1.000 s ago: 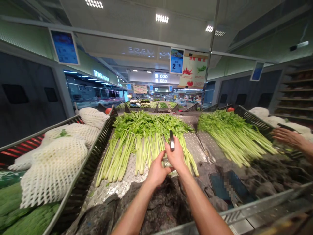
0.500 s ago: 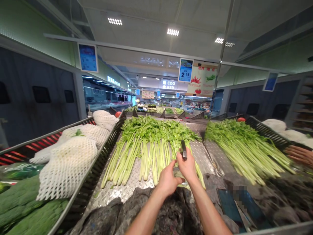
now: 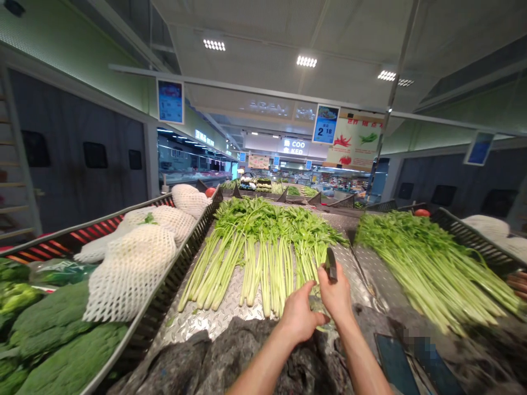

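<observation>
A row of leafy celery [image 3: 269, 263] lies on a textured metal sheet in front of me, stalk ends toward me. My right hand [image 3: 336, 293], at the row's right end, is closed around a black-handled tool [image 3: 331, 264] whose dark part sticks up above the fingers. What kind of tool it is I cannot make out. Just left of it, my left hand [image 3: 300, 312] is curved with thumb and forefinger apart, close to the right hand. Something pale shows between the two hands, too unclear to name.
Left stands a black crate [image 3: 185, 241] with broccoli [image 3: 53, 318] and white foam-net-wrapped produce [image 3: 132, 263]. Grey felt-like cloth [image 3: 185, 356] covers the front edge, and a phone [image 3: 393, 362] lies on it. A mirror-like panel [image 3: 373, 269] at right reflects the celery. Price signs [image 3: 326, 125] hang above.
The view has swung slightly left, so everything sits further right in the picture. Both hands keep about the same place by the celery, and the black tool has tilted a little.
</observation>
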The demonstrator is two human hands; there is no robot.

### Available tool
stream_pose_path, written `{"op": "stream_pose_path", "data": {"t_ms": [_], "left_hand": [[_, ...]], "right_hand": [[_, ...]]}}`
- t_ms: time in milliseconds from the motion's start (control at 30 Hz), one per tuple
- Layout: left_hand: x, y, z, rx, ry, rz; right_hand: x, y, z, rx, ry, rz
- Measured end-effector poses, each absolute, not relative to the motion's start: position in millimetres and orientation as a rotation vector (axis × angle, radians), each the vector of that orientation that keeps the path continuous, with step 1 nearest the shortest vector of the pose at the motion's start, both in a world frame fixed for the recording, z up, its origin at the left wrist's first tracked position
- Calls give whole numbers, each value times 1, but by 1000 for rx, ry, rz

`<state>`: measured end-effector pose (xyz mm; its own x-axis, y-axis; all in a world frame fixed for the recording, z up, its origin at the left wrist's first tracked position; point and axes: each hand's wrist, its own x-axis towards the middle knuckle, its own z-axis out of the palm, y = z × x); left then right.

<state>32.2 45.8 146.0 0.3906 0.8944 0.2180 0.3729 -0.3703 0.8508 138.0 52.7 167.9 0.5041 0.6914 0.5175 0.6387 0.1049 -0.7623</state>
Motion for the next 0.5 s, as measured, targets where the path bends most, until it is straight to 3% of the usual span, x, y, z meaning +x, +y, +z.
{"op": "stream_pose_path", "data": {"t_ms": [500], "left_hand": [[39,40,142,1917,1069,860]], "right_hand": [[147,45,157,-1569,-1120,28]]}}
